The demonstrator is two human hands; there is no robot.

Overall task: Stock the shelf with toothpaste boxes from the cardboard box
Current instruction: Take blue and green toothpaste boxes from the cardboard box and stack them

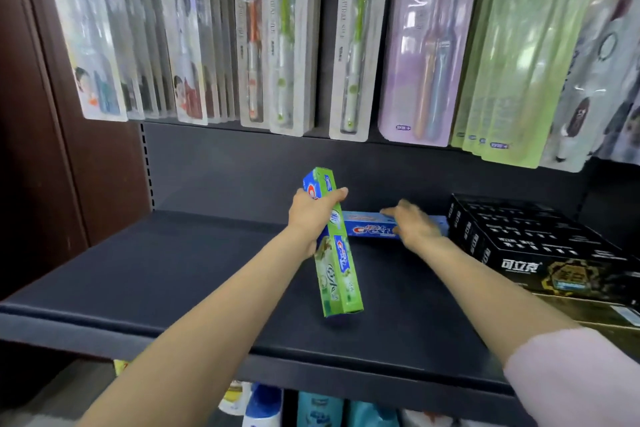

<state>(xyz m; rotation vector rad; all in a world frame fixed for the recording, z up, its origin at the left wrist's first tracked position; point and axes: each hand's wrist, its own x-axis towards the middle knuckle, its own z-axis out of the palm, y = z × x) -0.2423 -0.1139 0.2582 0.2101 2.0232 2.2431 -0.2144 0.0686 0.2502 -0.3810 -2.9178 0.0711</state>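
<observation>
My left hand [313, 218] grips a green and blue toothpaste box [337, 270] around its upper half. The box hangs tilted, almost on end, over the middle of the dark shelf [173, 274]. A blue toothpaste box [370, 225] lies flat and sideways near the back of the shelf. My right hand [412, 224] rests on top of that blue box, fingers stretched out and blurred. The cardboard box is out of view.
Black toothpaste boxes [533, 243] are stacked at the right of the shelf. Packaged toothbrushes [284, 45] hang in rows above. Bottles [263, 406] stand on a lower shelf. A brown wooden panel [52, 166] borders the left side.
</observation>
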